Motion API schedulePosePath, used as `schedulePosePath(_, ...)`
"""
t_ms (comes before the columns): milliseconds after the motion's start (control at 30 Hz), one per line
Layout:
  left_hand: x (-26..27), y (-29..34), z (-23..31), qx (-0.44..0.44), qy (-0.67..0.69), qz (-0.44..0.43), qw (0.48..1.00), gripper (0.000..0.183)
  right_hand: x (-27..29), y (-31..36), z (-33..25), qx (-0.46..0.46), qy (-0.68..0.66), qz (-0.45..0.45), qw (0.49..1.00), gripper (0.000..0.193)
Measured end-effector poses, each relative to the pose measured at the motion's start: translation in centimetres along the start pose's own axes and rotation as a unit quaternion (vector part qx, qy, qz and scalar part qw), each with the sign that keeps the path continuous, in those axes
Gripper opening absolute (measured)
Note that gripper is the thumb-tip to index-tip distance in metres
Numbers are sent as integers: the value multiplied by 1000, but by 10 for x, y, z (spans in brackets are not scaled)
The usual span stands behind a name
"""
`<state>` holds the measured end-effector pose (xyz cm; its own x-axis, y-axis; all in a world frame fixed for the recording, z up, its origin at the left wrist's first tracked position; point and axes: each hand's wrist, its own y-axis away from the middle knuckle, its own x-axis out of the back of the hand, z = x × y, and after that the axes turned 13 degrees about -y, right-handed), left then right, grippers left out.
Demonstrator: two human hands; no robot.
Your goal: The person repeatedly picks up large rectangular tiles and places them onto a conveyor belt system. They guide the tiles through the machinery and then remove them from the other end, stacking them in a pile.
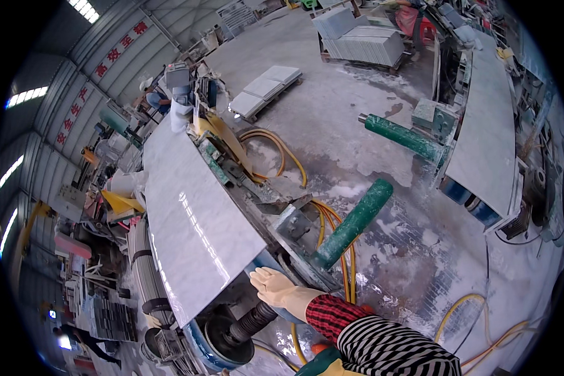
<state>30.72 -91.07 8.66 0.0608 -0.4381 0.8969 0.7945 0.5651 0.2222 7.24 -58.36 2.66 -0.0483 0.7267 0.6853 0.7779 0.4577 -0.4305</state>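
My right hand [276, 287], in a cream rubber glove, reaches in from the lower right. Its fingers are stretched out and it holds nothing that I can see. Just beyond the fingertips is the near right corner of a glossy, pale grey-veined stone slab [197, 219]. Whether the hand touches the blue roller end below that corner I cannot tell. The slab lies along a long roller conveyor. Under its near end are a blue-rimmed drum [229, 341] and a dark ribbed shaft [254, 323]. My left hand is not in view.
A green roller [355, 222] juts out right of the conveyor, with yellow hoses [351, 269] on the wet floor. At right stands a second conveyor bearing a slab [485, 131]. Stacked slabs [363, 44] sit farther back. A person [156, 97] is at the conveyor's far end.
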Motion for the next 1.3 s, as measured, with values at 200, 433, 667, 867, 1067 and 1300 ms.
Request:
schedulePosePath(200, 3, -43, -16, -88, 18, 44, 995, 40, 14, 3, -13, 7, -26, 14, 1000, 42)
schedulePosePath(433, 14, -95, -25, -242, 26, 125, 962, 41, 26, -2, -35, 26, -2, 27, 999, 40)
schedulePosePath(667, 40, -157, -39, -342, -63, 192, 918, 49, 16, 7, -58, -46, 161, 19, 986, 57)
schedulePosePath(867, 56, -210, -30, -370, -85, 218, 899, 54, -15, 11, -49, -159, 230, -35, 960, 61)
schedulePosePath(1067, 56, -229, -8, -363, -118, 278, 881, 51, -10, -1, -57, -234, 222, -103, 941, 61)
schedulePosePath(1300, 35, -245, -14, -362, -100, 278, 884, 50, 7, -24, -65, -261, 150, -25, 953, 21)
